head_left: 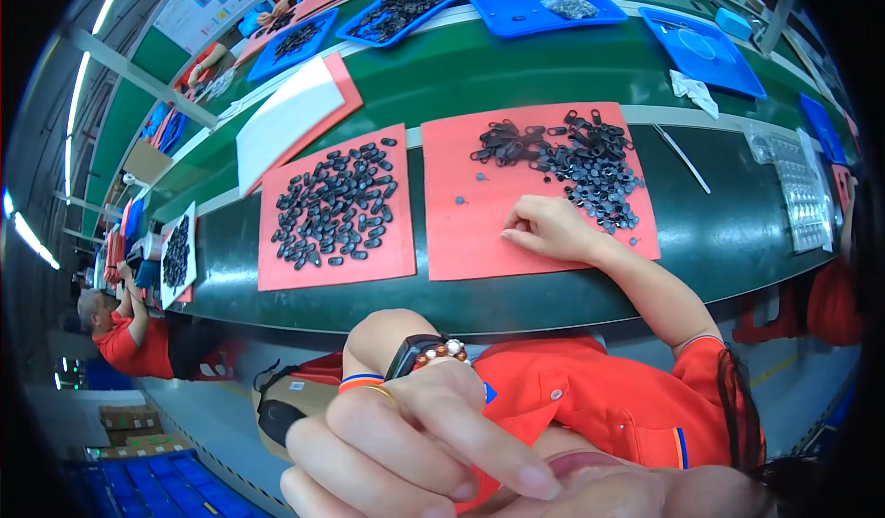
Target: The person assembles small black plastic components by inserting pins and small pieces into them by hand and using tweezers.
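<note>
My right hand (550, 228) rests on the right pink foam mat (479, 246), fingers curled in and thumb against them; anything in them is hidden. Just beyond it lies a heap of small dark round parts (604, 182). Black elongated parts with a hole (505, 142) lie at the mat's far side. Two small loose pieces (460, 200) sit left of the hand. My left hand (396, 435), with a watch and a beaded bracelet, is raised large in front of my red shirt. Its fingers are bent inward, and I cannot make out what they hold, if anything.
A left pink mat (398, 251) bears many black oval parts (336, 200). Beyond stand white and pink sheets (290, 117) and blue trays (544, 25). A white stick-like tool (682, 158) and a clear blister tray (800, 191) lie right. A person (138, 338) in red works far left.
</note>
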Demonstrator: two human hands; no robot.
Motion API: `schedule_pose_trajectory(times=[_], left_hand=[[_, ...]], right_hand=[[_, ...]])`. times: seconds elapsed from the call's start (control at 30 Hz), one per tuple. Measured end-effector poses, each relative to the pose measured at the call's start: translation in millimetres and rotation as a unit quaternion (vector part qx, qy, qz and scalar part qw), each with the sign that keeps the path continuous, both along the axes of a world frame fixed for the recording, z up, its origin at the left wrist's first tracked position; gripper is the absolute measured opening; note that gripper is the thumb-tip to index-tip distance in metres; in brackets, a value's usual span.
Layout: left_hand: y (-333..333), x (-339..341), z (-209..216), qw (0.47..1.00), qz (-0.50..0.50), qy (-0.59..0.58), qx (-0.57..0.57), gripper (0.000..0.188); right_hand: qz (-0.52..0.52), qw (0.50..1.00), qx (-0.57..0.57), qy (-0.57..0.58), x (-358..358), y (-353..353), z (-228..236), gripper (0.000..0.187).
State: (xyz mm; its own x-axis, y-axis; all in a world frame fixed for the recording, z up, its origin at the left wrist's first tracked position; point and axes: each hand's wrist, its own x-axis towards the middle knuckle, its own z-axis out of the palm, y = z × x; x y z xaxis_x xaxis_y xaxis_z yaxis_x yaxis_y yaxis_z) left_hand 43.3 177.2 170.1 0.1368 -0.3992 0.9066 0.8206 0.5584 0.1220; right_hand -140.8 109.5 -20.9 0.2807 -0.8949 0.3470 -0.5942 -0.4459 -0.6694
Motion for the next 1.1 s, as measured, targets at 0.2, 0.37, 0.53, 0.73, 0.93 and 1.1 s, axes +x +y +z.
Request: schedule_pose_trajectory(times=[0.2,0.37,0.53,0.73,0.93,1.1], left_hand=[[30.9,11.6,9.0,0.999,0.045,-0.013,0.006,0.011],[76.0,-1.1,30.6,0.955,0.212,-0.023,0.207,0.008],[74.0,21.9,9.8,0.991,0.115,0.047,0.058,0.011],[72.9,11.0,15.1,0.973,0.052,0.216,-0.06,0.008],[111.5,25.3,21.0,0.97,0.196,0.081,0.122,0.01],[60.7,25.9,18.7,0.973,0.058,0.183,-0.127,0.009]], right_hand=[[0.0,1.0,-0.008,0.0,1.1,-3.1,1.9,0.011],[-0.005,1.0,0.028,-0.007,0.1,-3.9,4.2,0.011],[0.003,1.0,0.028,0.013,2.7,-1.7,7.4,0.012],[0.0,0.999,0.042,0.014,7.9,-3.1,7.8,0.015],[-0.009,0.999,0.017,0.032,0.5,-1.0,4.3,0.014],[-0.021,0.997,0.044,0.057,8.6,0.8,12.4,0.015]])
